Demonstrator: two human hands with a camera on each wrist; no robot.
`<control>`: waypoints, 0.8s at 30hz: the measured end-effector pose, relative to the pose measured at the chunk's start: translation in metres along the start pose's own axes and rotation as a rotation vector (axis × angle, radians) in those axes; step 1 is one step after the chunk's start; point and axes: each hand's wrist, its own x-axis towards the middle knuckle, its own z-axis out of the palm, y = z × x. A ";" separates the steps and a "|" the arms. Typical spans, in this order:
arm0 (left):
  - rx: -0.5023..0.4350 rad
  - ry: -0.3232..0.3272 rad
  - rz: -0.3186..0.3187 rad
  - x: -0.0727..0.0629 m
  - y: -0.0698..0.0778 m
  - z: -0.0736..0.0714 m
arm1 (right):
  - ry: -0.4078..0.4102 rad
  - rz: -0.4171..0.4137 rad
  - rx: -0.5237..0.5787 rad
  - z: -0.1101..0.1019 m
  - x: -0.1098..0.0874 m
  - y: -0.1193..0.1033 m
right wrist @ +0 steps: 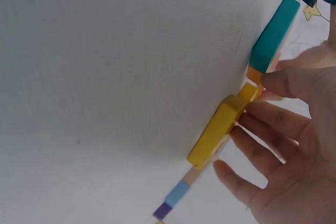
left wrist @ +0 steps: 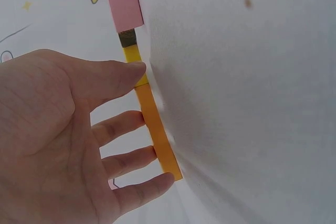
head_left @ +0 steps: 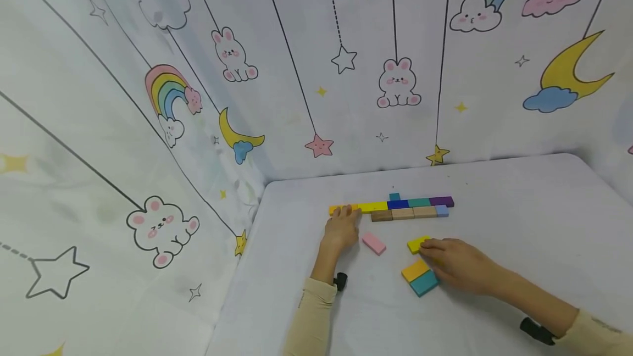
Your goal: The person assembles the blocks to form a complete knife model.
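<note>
My left hand (head_left: pixel 341 229) is at the left end of a back row of coloured blocks, fingertips on an orange block (left wrist: pixel 156 132). In the left wrist view its fingers extend along that block's side, and the thumb overlaps the yellow block (left wrist: pixel 131 54) beside it. My right hand (head_left: pixel 460 262) has its fingertips at a loose yellow block (head_left: pixel 415 245), partly covering it. The right wrist view shows the fingers extended along this block's far side, thumb nearer a teal block (right wrist: pixel 273 35). That teal block and an orange block (head_left: pixel 415 270) lie together just in front.
The back row continues rightward through blue (head_left: pixel 398 204), teal (head_left: pixel 419 202) and purple (head_left: pixel 442 201) blocks. A shorter row of brown (head_left: pixel 381 215), tan and light blue blocks lines its front. A pink block (head_left: pixel 374 243) lies between the hands. Behind the table (head_left: pixel 277 268) hangs printed cloth.
</note>
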 end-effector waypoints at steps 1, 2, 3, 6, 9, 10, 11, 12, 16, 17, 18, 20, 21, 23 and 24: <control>-0.002 0.000 0.000 0.000 0.000 0.000 | 0.004 -0.005 0.001 0.001 0.001 0.000; -0.002 -0.001 0.000 0.000 0.000 0.000 | 0.005 -0.004 -0.003 0.002 0.002 -0.001; -0.003 0.000 0.000 0.000 0.000 0.000 | 0.007 -0.006 -0.006 0.002 0.003 -0.001; 0.002 0.004 0.000 0.000 0.001 -0.001 | 0.011 -0.006 -0.014 0.004 0.007 -0.003; 0.009 0.004 0.002 -0.001 0.001 -0.001 | 0.003 -0.003 -0.013 0.005 0.010 -0.005; 0.011 0.004 0.003 -0.001 0.001 -0.001 | -0.001 -0.003 -0.009 0.005 0.011 -0.006; 0.011 0.004 0.004 -0.001 0.001 0.000 | -0.003 -0.004 -0.005 0.005 0.012 -0.007; 0.011 0.004 0.005 -0.001 0.001 0.000 | -0.008 -0.001 -0.002 0.006 0.013 -0.007; 0.012 0.000 0.005 -0.001 0.002 0.000 | -0.013 -0.004 0.011 0.005 0.016 -0.009; 0.014 -0.003 0.002 0.000 0.002 0.000 | -0.014 -0.004 0.014 0.005 0.017 -0.009; 0.018 -0.004 0.000 0.000 0.001 0.000 | -0.017 -0.004 0.014 0.006 0.019 -0.009; 0.025 -0.006 -0.003 0.000 0.001 0.001 | -0.018 -0.006 0.012 0.007 0.021 -0.008; 0.028 -0.008 -0.005 0.000 0.001 0.001 | -0.019 -0.006 0.012 0.008 0.022 -0.008; 0.032 -0.009 -0.008 0.001 0.001 0.002 | -0.017 -0.008 0.008 0.010 0.024 -0.008; 0.034 -0.008 -0.006 0.001 0.001 0.003 | -0.017 -0.009 0.006 0.010 0.025 -0.008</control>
